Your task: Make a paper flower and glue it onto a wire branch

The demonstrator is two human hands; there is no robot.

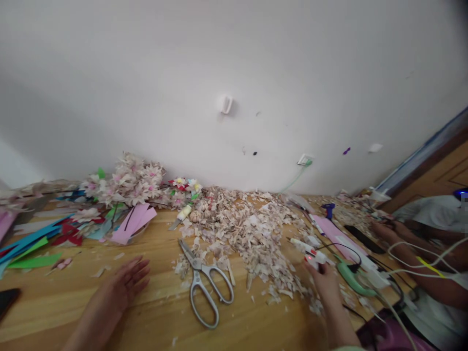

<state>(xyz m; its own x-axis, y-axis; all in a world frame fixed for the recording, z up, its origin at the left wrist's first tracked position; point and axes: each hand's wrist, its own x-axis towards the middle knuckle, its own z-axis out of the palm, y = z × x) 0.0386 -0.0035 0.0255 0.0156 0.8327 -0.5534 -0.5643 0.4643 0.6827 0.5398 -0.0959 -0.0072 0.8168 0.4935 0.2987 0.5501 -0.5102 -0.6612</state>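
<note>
My left hand (127, 282) rests palm inward over the wooden table at the lower left, fingers apart and nothing in it. At the right, my right hand (323, 280) is wrapped round a white glue gun (310, 249) with a small red light; its nozzle points left. Between the hands lie silver scissors (200, 282), blades slightly apart. Behind them spreads a heap of dry, papery peels (256, 229). Garlic bulbs (197, 214) sit at its left side, beside a cutter with a pale yellow handle (185, 212).
Flowers with pink centres (135, 180) stand at the back left, near pink paper (134, 222) and green paper (34, 261). At right are a power strip (354, 280), cables, a blue glue gun (328, 209) and another person's arms (413, 263). A wall rises behind the table.
</note>
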